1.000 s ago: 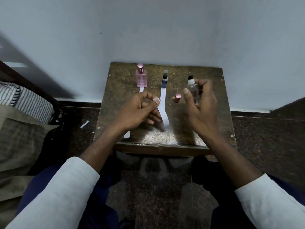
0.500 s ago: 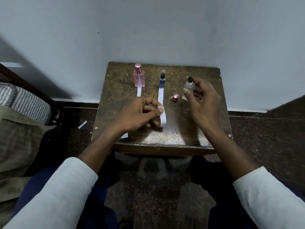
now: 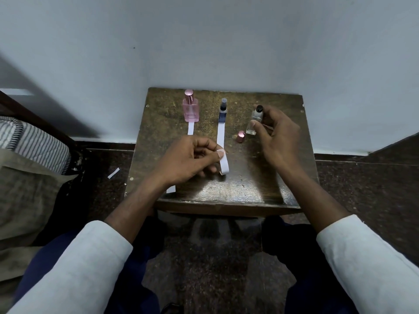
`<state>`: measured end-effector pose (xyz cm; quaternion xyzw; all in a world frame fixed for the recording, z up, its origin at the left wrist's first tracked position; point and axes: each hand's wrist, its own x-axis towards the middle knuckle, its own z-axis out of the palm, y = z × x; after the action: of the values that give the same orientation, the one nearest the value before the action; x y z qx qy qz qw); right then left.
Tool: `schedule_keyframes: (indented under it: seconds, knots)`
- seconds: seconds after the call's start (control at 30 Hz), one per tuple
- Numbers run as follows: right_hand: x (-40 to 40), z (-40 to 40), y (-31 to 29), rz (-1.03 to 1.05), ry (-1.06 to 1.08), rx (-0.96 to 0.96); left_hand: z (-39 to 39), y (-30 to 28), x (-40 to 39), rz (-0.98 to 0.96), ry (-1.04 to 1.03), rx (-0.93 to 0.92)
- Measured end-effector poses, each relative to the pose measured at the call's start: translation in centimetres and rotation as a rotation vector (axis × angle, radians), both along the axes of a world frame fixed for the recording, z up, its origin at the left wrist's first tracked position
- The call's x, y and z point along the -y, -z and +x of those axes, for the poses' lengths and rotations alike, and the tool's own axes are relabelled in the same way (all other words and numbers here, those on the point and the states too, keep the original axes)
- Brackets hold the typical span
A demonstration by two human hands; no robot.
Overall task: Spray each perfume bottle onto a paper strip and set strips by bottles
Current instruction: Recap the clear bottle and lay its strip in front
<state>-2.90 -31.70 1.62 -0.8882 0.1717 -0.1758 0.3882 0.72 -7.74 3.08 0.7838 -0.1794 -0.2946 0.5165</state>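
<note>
Third bottle on the table, its strip in our other hand

We hold the clear bottle (image 3: 255, 120) upright at the table's (image 3: 249, 191) far right, right hand (image 3: 275, 141) curled round it, beside its pink cap (image 3: 240, 136). Our left hand (image 3: 190, 159) pinches a paper strip (image 3: 224, 163), ready, we judge, to lay by it. The pink bottle (image 3: 191, 108) and dark bottle (image 3: 222, 111) already have strips before them.

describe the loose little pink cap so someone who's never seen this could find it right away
Start at the small wooden table against the wall, with three bottles along its back edge. The pink cap stands alone beside the base of the clear bottle in the right hand. It is a short metallic pink cylinder, on no bottle.
</note>
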Motion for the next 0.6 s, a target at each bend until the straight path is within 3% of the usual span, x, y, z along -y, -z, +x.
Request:
schedule_keyframes:
  seconds: [0.4, 0.6]
  knots:
    - [-0.3, -2.3, -1.6, -0.183, 0.006, -0.016, -0.6, -0.3, -0.3, -0.011, -0.026, 0.096]
    - [-3.2, -7.1, -4.0, -0.161, -0.037, 0.079, -3.2, -4.1, -0.6, -0.112, -0.134, 0.096]
